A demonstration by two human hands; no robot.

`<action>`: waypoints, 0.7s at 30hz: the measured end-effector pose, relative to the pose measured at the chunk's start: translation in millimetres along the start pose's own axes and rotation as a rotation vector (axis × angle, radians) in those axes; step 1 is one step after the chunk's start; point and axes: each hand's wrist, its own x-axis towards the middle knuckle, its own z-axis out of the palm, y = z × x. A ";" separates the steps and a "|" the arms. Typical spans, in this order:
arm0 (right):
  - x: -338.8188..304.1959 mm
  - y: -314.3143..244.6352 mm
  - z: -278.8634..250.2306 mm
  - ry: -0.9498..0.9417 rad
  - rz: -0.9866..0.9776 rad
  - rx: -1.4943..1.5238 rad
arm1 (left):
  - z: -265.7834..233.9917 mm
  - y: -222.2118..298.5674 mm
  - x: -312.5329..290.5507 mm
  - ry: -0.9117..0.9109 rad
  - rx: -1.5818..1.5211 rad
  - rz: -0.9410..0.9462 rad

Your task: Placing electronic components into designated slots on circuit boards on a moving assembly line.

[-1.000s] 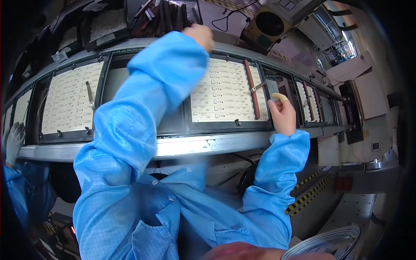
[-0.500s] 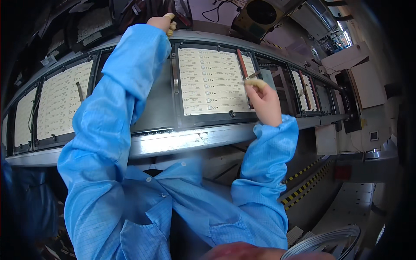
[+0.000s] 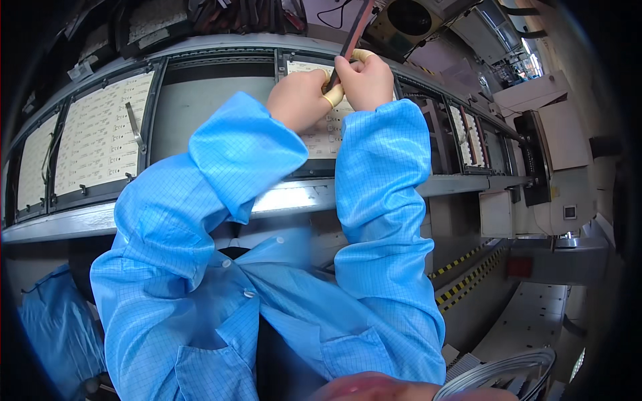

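Both my hands meet above a pale printed panel (image 3: 319, 137) lying in a dark frame on a long grey conveyor rail. My left hand (image 3: 302, 97) and my right hand (image 3: 366, 79) together grip a thin dark reddish strip (image 3: 353, 35) that sticks up and away from them. Yellow finger cots cover some fingertips. My blue cleanroom sleeves hide most of the panel.
Another pale panel (image 3: 100, 137) with a small metal clip lies in the frame to the left, and further framed slots (image 3: 471, 137) run right. A round fan unit (image 3: 408, 17) sits behind. Yellow-black hazard stripes (image 3: 461, 281) mark the floor; a coiled reel (image 3: 508, 374) is at lower right.
My left hand came back from the far shelf to join my right hand. My right hand lifted the reddish strip off the panel, and the view shifted so the panel sits under both hands.
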 end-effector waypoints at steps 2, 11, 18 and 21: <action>-0.8 13.1 -3.3 0.013 -0.060 -0.092 | -8.6 -4.1 7.3 -0.214 0.238 0.187; -61.5 39.7 -7.0 -0.195 -0.082 -0.329 | -34.3 -37.1 45.8 -0.244 0.687 -0.128; -64.5 48.4 9.9 -0.176 -0.081 -0.335 | -27.4 -49.4 54.5 -0.199 0.599 -0.174; -63.8 33.8 8.1 -0.291 0.087 -0.370 | -26.1 -47.8 55.6 -0.199 0.595 -0.152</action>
